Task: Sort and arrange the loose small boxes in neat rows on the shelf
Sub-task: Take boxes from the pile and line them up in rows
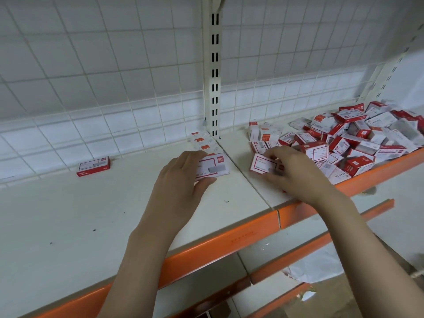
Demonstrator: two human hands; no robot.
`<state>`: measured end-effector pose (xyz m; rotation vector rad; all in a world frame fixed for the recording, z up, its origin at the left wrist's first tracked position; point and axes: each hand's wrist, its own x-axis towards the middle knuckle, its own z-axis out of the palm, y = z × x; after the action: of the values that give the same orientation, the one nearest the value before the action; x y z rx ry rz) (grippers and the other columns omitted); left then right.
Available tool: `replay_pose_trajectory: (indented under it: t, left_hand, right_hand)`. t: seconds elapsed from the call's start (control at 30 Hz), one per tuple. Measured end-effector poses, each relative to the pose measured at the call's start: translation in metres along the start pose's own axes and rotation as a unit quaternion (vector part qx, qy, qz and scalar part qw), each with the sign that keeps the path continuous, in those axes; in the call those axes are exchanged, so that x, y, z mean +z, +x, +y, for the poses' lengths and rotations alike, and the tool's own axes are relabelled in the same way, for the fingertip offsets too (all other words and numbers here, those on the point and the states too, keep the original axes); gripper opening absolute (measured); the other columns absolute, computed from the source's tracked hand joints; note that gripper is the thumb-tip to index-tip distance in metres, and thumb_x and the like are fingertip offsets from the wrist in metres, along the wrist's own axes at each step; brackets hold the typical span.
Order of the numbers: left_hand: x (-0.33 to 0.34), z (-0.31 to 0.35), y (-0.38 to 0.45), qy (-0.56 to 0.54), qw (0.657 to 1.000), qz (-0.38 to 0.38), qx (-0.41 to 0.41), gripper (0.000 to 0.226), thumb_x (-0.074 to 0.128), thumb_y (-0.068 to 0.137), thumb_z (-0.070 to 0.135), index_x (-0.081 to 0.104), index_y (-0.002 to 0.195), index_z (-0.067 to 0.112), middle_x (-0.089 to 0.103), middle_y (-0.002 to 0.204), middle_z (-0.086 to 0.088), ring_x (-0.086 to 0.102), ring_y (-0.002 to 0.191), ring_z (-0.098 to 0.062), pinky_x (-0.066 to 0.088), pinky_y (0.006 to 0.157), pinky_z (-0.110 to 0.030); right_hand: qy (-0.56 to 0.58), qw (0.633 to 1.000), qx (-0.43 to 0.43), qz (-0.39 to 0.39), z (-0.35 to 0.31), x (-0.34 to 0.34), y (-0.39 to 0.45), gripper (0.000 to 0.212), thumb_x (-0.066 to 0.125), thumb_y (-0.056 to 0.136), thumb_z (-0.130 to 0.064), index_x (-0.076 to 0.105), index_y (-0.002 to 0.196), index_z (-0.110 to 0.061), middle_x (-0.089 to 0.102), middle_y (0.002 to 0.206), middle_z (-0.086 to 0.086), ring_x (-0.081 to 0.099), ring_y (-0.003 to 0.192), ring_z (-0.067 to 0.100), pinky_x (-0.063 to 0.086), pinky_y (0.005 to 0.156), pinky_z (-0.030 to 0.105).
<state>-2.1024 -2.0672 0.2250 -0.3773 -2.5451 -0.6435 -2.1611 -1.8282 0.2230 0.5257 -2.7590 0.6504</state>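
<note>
I note the left hand [181, 180] gripping one red-and-white box [212, 167] on the shelf [68, 214], fingers and thumb curled round it. Behind those fingers runs a row [202, 142] of about four boxes. The right hand [296, 173] pinches a second box [263, 164]. Beyond its fingers lies one loose pile [353, 138], too many to count. One lone box [93, 166] lies well left.

Behind and below your workspace

At your twelve o'clock a slotted upright post [215, 72] splits the white wire grid back panel [103, 65]; crumpled white paper [314, 265] lies lower down at five o'clock.
</note>
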Motion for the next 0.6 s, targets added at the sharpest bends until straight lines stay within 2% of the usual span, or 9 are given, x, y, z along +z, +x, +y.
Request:
replay_pose_trajectory:
  t: [0.07, 0.13, 0.2, 0.3, 0.4, 0.5, 0.6]
  left_hand:
    - [-0.007, -0.004, -0.005, 0.004, 1.0, 0.002, 0.008, 0.04, 0.066, 0.084, 0.027, 0.055, 0.119, 0.012, 0.064, 0.11, -0.003, 0.062, 0.087, -0.02, 0.044, 0.07, -0.024]
    - [-0.013, -0.008, -0.009, 0.005, 1.0, 0.003, 0.006, 0.041, 0.069, 0.082, 0.026, 0.057, 0.118, 0.013, 0.065, 0.11, -0.002, 0.061, 0.084, -0.015, 0.039, 0.064, -0.014]
    - [-0.018, -0.01, -0.013, 0.0, 1.0, 0.001, 0.001, 0.041, 0.068, 0.082, 0.027, 0.056, 0.119, 0.015, 0.064, 0.112, 0.0, 0.053, 0.084, -0.007, 0.033, 0.066, -0.008]
    - [-0.023, -0.013, -0.019, -0.016, 1.0, 0.005, -0.005, 0.042, 0.068, 0.082, 0.026, 0.055, 0.121, 0.017, 0.061, 0.114, 0.003, 0.045, 0.088, -0.002, 0.03, 0.069, -0.003]
    - [-0.027, -0.015, -0.024, -0.023, 1.0, 0.012, -0.003, 0.041, 0.069, 0.082, 0.025, 0.055, 0.12, 0.017, 0.061, 0.114, 0.003, 0.045, 0.088, -0.001, 0.027, 0.068, -0.001]
    - [-0.031, -0.018, -0.028, -0.026, 0.999, 0.02, -0.01, 0.042, 0.069, 0.081, 0.024, 0.056, 0.12, 0.015, 0.062, 0.114, 0.001, 0.046, 0.088, -0.003, 0.028, 0.069, -0.001]
    - [-0.035, -0.022, -0.032, -0.022, 0.999, 0.037, -0.022, 0.043, 0.07, 0.081, 0.023, 0.056, 0.12, 0.014, 0.062, 0.112, 0.0, 0.047, 0.086, -0.004, 0.03, 0.071, -0.001]
  right_hand:
    - [0.044, 0.999, -0.018, 0.023, -0.012, 0.002, -0.007, 0.038, 0.071, 0.078, -0.023, 0.059, 0.113, -0.013, 0.059, 0.107, 0.004, 0.054, 0.096, 0.018, 0.043, 0.081, 0.025]
    - [0.068, 0.996, -0.034, 0.038, -0.022, 0.002, -0.015, 0.039, 0.074, 0.076, -0.015, 0.061, 0.113, -0.012, 0.059, 0.106, 0.005, 0.05, 0.091, 0.008, 0.036, 0.076, 0.007]
    - [0.071, 0.995, -0.04, 0.054, -0.032, 0.001, -0.021, 0.041, 0.075, 0.075, -0.014, 0.061, 0.113, -0.013, 0.058, 0.103, 0.002, 0.045, 0.084, -0.004, 0.032, 0.074, 0.0]
    - [0.068, 0.995, -0.042, 0.066, -0.044, -0.002, -0.03, 0.04, 0.075, 0.075, -0.015, 0.061, 0.112, -0.016, 0.058, 0.102, -0.004, 0.044, 0.085, -0.006, 0.031, 0.075, -0.001]
    - [0.062, 0.994, -0.038, 0.075, -0.052, -0.004, -0.036, 0.042, 0.075, 0.075, -0.013, 0.06, 0.114, -0.016, 0.059, 0.105, -0.003, 0.048, 0.089, 0.002, 0.033, 0.077, 0.001]
    - [0.058, 0.995, -0.022, 0.082, -0.055, -0.004, -0.039, 0.049, 0.074, 0.076, -0.016, 0.056, 0.122, -0.015, 0.056, 0.111, -0.005, 0.046, 0.094, 0.001, 0.03, 0.079, -0.003]
    - [0.044, 0.995, -0.036, 0.079, -0.057, -0.004, -0.035, 0.048, 0.074, 0.077, -0.015, 0.057, 0.121, -0.013, 0.059, 0.112, 0.0, 0.046, 0.095, 0.003, 0.032, 0.078, 0.001]
